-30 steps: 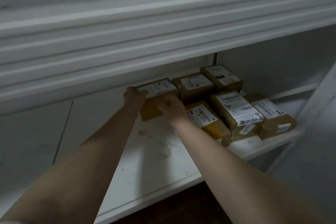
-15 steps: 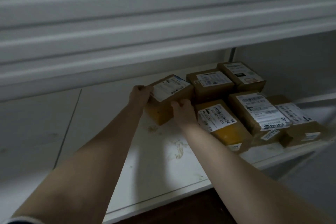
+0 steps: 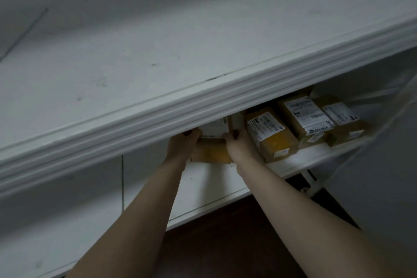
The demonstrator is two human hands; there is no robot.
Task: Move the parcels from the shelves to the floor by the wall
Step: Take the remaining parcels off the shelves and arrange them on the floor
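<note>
Your left hand [image 3: 183, 145] and your right hand [image 3: 239, 148] both have hold of the small brown cardboard parcel [image 3: 212, 154] with a white printed label. The left hand's fingers curl round its nine o'clock side, and the right hand's thumb and fingers wrap its three o'clock side. The parcel sits just past the middle of your view, over the lower white shelf board [image 3: 209, 189]. Its far half is hidden behind the moulded front edge of the upper white shelf [image 3: 158, 56], and you cannot tell whether its base touches the board. At three o'clock from it, just beside your right hand, lies a yellow-brown taped parcel [image 3: 274, 142] with a white barcode label, skewed to the shelf's front edge. Toward two o'clock a tan parcel with a large white label [image 3: 303, 117] rests on top of others. A further tan labelled parcel [image 3: 343, 119] lies against its three o'clock side, near the end of the board. At five o'clock from your hands, below the board's front edge, the dark brown floor [image 3: 225, 244] shows between your forearms. A white metal bracket [image 3: 312, 184] shows at four o'clock beneath the board.
</note>
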